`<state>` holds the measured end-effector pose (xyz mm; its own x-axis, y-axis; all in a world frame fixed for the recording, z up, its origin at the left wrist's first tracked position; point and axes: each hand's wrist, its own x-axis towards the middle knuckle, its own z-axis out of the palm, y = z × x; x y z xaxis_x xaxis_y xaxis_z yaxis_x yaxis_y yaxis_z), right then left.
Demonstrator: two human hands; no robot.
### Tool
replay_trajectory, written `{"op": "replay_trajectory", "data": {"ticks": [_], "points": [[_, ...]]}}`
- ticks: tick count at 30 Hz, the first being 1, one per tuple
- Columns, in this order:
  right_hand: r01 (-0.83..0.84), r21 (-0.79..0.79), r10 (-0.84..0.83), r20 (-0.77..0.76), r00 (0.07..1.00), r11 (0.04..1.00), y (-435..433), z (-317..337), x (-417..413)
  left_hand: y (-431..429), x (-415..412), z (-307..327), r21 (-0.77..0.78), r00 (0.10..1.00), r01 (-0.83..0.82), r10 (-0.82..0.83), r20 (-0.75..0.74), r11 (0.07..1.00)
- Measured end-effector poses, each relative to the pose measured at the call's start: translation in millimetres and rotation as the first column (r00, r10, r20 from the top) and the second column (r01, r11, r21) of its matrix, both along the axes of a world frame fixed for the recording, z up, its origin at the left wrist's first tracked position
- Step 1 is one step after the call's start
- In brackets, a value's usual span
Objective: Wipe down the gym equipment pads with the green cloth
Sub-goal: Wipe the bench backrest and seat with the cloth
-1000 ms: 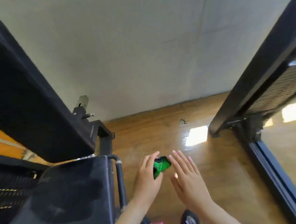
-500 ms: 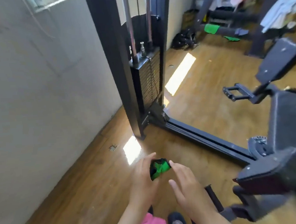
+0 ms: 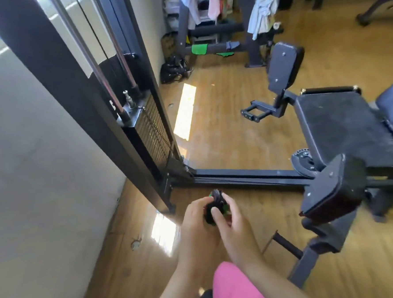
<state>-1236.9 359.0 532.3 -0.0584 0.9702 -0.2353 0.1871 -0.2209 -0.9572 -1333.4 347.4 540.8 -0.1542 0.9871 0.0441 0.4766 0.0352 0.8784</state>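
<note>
A crumpled green cloth [image 3: 214,208], dark with small green patches showing, is bunched between both my hands low in the middle of the view. My left hand [image 3: 197,227] grips it from the left and my right hand [image 3: 233,229] curls round it from the right, thumb on top. To the right stands a machine with a black seat pad [image 3: 341,124], a small black pad [image 3: 333,187] close to my hands and an upright black pad [image 3: 283,66] farther back. The hands are apart from all the pads.
A black weight-stack frame [image 3: 144,133] rises on the left by a pale wall, and its base rail [image 3: 250,177] runs across the wooden floor ahead of my hands. Another green cloth [image 3: 199,49] hangs on a far machine among hanging clothes.
My view has swung right, from the wall and a nearby pad to the weight stack and seat machine. My right hand, open before, has closed onto the cloth alongside my left.
</note>
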Motion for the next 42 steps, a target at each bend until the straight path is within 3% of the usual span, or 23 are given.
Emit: {"op": "replay_trajectory", "data": {"ticks": [4, 6, 10, 15, 18, 26, 31, 36, 42], "points": [[0.218, -0.026, -0.219, -0.176, 0.960, 0.976, 28, 0, 5, 33, 15, 5, -0.017, 0.979, 0.203, -0.203, 0.037, 0.979], [0.326, -0.009, -0.323, -0.163, 0.932, 0.945, 47, -9, 15, 56, 16, 6, 0.010, 0.960, 0.279, -0.279, -0.001, 0.960], [0.468, 0.057, -0.464, -0.069, 0.883, 0.882, 104, -22, 56, 116, 19, -5, 0.033, 0.886, 0.431, -0.416, -0.206, 0.902], [0.553, 0.166, -0.560, -0.004, 0.828, 0.816, 195, -30, 125, 235, 55, -29, 0.078, 0.709, 0.533, -0.394, -0.585, 0.843], [0.595, 0.188, -0.610, 0.033, 0.791, 0.781, 252, -29, 173, 313, 92, -38, 0.109, 0.625, 0.620, -0.405, -0.668, 0.777], [0.722, 0.243, -0.753, 0.055, 0.656, 0.647, 337, -11, 275, 435, 205, -27, 0.147, 0.533, 0.765, -0.489, -0.691, 0.627], [0.802, 0.226, -0.825, 0.017, 0.564, 0.553, 354, -6, 317, 484, 271, -24, 0.179, 0.461, 0.856, -0.560, -0.688, 0.485], [0.877, 0.230, -0.906, 0.073, 0.417, 0.422, 375, -6, 362, 533, 349, -13, 0.227, 0.388, 0.920, -0.648, -0.655, 0.321], [0.930, 0.313, -0.980, 0.104, 0.170, 0.195, 437, 0, 448, 611, 483, 4, 0.220, 0.208, 0.972, -0.759, -0.617, 0.088]]}}
